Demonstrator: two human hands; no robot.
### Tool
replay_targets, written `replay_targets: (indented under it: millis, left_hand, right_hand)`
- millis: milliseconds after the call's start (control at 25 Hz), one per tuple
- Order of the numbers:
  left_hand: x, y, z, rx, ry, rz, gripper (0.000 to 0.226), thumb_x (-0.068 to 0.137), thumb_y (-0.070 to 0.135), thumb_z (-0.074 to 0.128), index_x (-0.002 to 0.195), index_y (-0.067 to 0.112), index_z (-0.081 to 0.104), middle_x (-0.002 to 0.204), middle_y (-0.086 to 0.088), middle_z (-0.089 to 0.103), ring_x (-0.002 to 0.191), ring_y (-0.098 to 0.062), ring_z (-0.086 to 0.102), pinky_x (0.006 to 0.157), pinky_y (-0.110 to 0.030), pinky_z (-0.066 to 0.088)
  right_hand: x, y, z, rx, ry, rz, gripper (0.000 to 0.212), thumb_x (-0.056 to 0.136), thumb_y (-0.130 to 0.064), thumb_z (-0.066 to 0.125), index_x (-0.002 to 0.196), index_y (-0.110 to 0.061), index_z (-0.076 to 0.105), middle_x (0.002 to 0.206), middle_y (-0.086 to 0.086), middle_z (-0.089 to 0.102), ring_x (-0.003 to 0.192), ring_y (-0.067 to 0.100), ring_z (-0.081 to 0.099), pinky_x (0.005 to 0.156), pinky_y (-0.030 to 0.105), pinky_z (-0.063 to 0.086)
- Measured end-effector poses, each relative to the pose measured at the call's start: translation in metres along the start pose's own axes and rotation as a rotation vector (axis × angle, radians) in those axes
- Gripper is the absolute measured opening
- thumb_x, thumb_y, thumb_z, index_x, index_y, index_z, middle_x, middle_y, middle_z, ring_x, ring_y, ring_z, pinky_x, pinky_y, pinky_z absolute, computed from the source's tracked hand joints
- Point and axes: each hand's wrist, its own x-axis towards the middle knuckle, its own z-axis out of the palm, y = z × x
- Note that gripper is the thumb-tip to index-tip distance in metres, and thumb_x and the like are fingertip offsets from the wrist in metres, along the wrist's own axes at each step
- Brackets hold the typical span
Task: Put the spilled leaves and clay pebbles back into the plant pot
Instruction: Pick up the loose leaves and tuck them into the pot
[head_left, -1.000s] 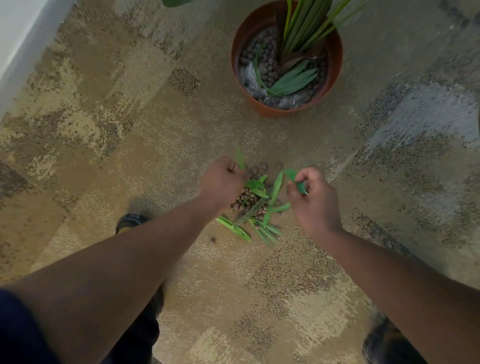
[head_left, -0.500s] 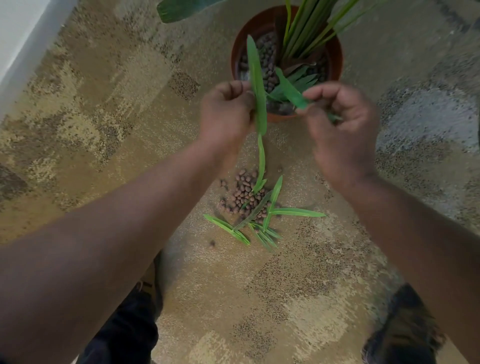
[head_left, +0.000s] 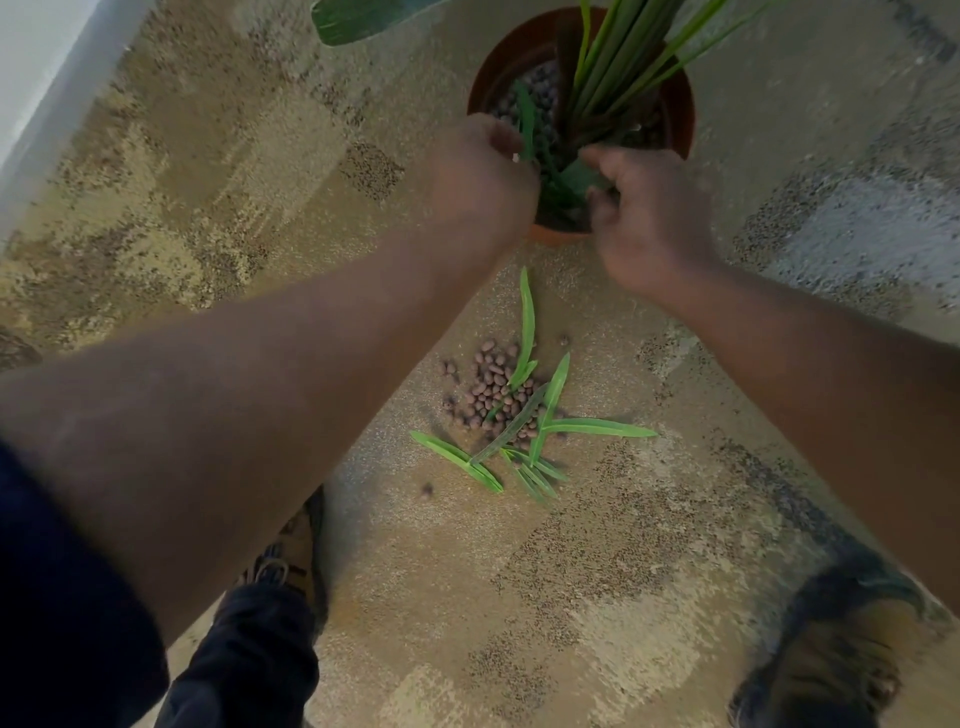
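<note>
A terracotta plant pot (head_left: 683, 111) stands on the carpet at the top, with green stalks and clay pebbles inside. Both my hands are over its near rim. My left hand (head_left: 483, 171) pinches a long green leaf (head_left: 525, 119) that points up over the pot's pebbles. My right hand (head_left: 649, 218) has its fingers curled round another leaf (head_left: 575, 177) just inside the rim. Nearer me on the carpet lie several spilled leaves (head_left: 597, 427) and a heap of brown clay pebbles (head_left: 491, 385).
One stray pebble (head_left: 427, 490) lies left of the spill. My shoes stand at the lower left (head_left: 291, 561) and lower right (head_left: 836, 654). A white wall base (head_left: 47, 98) runs along the left. A broad dark leaf (head_left: 358, 18) hangs at the top.
Both hands lifted a leaf each from the spill and carried it away from me to the pot. They have now lowered the leaves inside its near rim.
</note>
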Motion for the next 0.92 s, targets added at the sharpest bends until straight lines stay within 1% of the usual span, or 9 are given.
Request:
replay_targets:
  millis: [120,200,280,400,480,560,640,720,920]
  left_hand:
    - [-0.019,-0.02,-0.007,0.282,-0.048,0.397,0.02,0.094,0.012,0.064,0.111,0.017,0.073,0.117,-0.001,0.07,0.105,-0.014,0.065,0.085,-0.022,0.053]
    - [-0.031,-0.041,-0.009,0.353,-0.082,0.633,0.025,0.092,0.008,0.061,0.113,0.015,0.072,0.121,-0.005,0.067,0.113,-0.021,0.061,0.098,-0.032,0.05]
    - [-0.043,-0.069,-0.007,0.461,-0.077,0.71,0.03,0.088,0.007,0.062,0.116,0.014,0.068,0.122,-0.009,0.059,0.118,-0.03,0.051,0.103,-0.038,0.043]
    - [-0.062,-0.109,-0.003,0.549,-0.306,0.554,0.032,0.084,0.002,0.067,0.114,0.014,0.067,0.123,-0.01,0.056,0.119,-0.031,0.049,0.104,-0.041,0.044]
    - [-0.071,-0.129,0.005,0.553,-0.608,0.336,0.043,0.087,0.002,0.066,0.126,0.02,0.066,0.135,-0.01,0.052,0.131,-0.03,0.045,0.115,-0.049,0.037]
    - [-0.075,-0.141,0.015,0.599,-0.778,0.183,0.06,0.089,0.006,0.066,0.143,0.03,0.054,0.152,-0.013,0.038,0.145,-0.035,0.033,0.123,-0.053,0.024]
    - [-0.077,-0.145,0.025,0.674,-0.833,0.176,0.066,0.093,0.015,0.065,0.151,0.036,0.042,0.164,-0.012,0.02,0.152,-0.038,0.016,0.125,-0.054,0.013]
    - [-0.078,-0.143,0.032,0.741,-0.843,0.185,0.069,0.094,0.018,0.063,0.154,0.037,0.035,0.167,-0.007,0.012,0.153,-0.04,0.008,0.123,-0.059,0.014]
    - [-0.077,-0.14,0.036,0.732,-0.722,0.2,0.067,0.093,0.011,0.06,0.154,0.025,0.039,0.161,-0.004,0.031,0.145,-0.037,0.027,0.119,-0.057,0.029]
  right_hand:
    - [-0.015,-0.003,0.0,-0.107,0.044,-0.033,0.041,0.095,-0.014,0.052,0.134,-0.025,0.059,0.134,0.0,0.061,0.128,0.029,0.052,0.104,0.05,0.039]
    - [-0.038,-0.006,0.005,-0.17,0.086,-0.016,0.041,0.092,-0.008,0.058,0.13,-0.024,0.059,0.135,0.0,0.056,0.131,0.025,0.047,0.099,0.04,0.029]
    - [-0.065,-0.006,0.016,-0.122,0.108,0.011,0.033,0.089,-0.008,0.061,0.118,-0.024,0.061,0.123,-0.001,0.057,0.12,0.023,0.052,0.093,0.035,0.025]
    - [-0.102,0.008,0.047,0.066,-0.179,0.167,0.019,0.092,-0.014,0.065,0.107,-0.026,0.065,0.11,-0.005,0.059,0.105,0.018,0.06,0.104,0.045,0.04]
    - [-0.124,0.023,0.067,0.035,-0.43,0.229,0.02,0.091,-0.017,0.069,0.108,-0.026,0.069,0.123,0.0,0.062,0.114,0.023,0.061,0.106,0.055,0.045]
    - [-0.142,0.034,0.079,-0.059,-0.6,0.262,0.028,0.089,-0.016,0.072,0.114,-0.028,0.07,0.14,0.004,0.054,0.129,0.03,0.053,0.111,0.058,0.04]
    - [-0.153,0.04,0.086,-0.142,-0.709,0.26,0.047,0.09,-0.009,0.068,0.132,-0.029,0.063,0.155,0.007,0.04,0.142,0.033,0.037,0.114,0.058,0.037]
    - [-0.159,0.042,0.09,-0.218,-0.759,0.196,0.063,0.089,-0.002,0.062,0.146,-0.028,0.051,0.159,0.01,0.028,0.144,0.034,0.03,0.11,0.054,0.043]
    - [-0.159,0.046,0.09,-0.391,-0.707,-0.006,0.054,0.096,-0.004,0.054,0.149,-0.016,0.047,0.143,0.017,0.044,0.129,0.033,0.045,0.107,0.046,0.047]
